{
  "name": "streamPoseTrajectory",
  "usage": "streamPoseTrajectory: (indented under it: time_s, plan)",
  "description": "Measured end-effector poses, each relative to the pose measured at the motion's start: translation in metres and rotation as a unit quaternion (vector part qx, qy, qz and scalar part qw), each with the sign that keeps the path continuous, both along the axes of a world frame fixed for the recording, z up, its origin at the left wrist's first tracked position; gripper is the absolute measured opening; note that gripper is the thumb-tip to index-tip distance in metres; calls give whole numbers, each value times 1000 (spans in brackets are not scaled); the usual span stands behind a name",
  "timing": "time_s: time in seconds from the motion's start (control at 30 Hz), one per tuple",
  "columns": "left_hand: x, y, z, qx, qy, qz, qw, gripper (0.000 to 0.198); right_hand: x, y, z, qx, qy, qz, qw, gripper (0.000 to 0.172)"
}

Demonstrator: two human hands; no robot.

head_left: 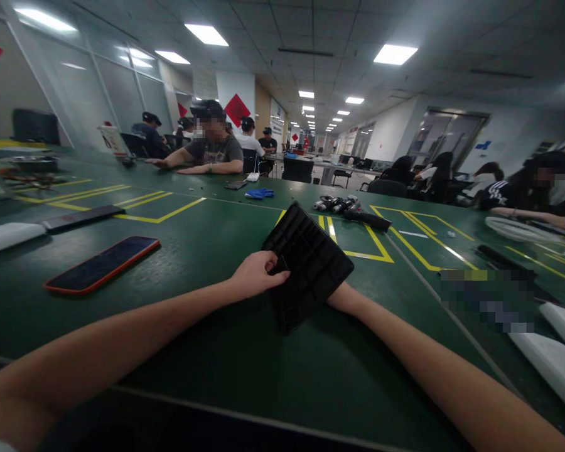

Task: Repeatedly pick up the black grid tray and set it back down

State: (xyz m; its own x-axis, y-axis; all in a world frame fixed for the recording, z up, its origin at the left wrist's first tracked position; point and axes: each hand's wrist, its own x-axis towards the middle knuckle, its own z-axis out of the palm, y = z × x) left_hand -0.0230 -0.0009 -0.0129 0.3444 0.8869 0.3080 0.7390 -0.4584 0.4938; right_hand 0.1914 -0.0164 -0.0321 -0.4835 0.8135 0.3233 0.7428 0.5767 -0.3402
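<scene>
A black compartment tray [311,263] is held tilted above the green table, its divided face turned toward me. My right hand [343,296] supports it from behind at the lower right, with the fingers hidden by the tray. At the tray's left side is my left hand [258,273], its thumb and curled fingers closed against the near face. Whatever lies between those fingertips is too small and dark to make out. The compartments look dark, and their contents cannot be told.
An orange-cased phone [103,265] lies left on the green table [207,351]. Beyond the tray are a blue glove [260,193], dark metal parts [336,204] and yellow tape lines. White objects [548,361] lie at the right. A person [216,147] sits across the table.
</scene>
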Motion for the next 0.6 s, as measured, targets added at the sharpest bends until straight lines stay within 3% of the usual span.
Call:
streamPoseTrajectory:
  time_s: [0.07,0.13,0.23,0.33,0.4,0.5,0.6]
  plan:
    - [-7,9,3,0,-15,41,999,31,7,5,-3,-18,36,23,999,53]
    - [-21,23,10,-14,-17,101,995,31,20,12,-3,-43,67,-15,997,65]
    - [-51,47,24,-58,37,206,976,38,50,26,2,-49,63,-156,984,78]
    - [-87,67,33,-87,140,289,943,48,87,38,4,-32,5,-293,956,77]
    - [-108,73,36,-96,182,334,920,51,110,41,4,-21,-44,-345,937,73]
    - [-126,71,36,-99,202,360,906,51,134,41,1,-15,-83,-388,918,67]
    - [-127,62,40,-37,217,330,918,48,139,38,-1,-9,-98,-421,902,64]
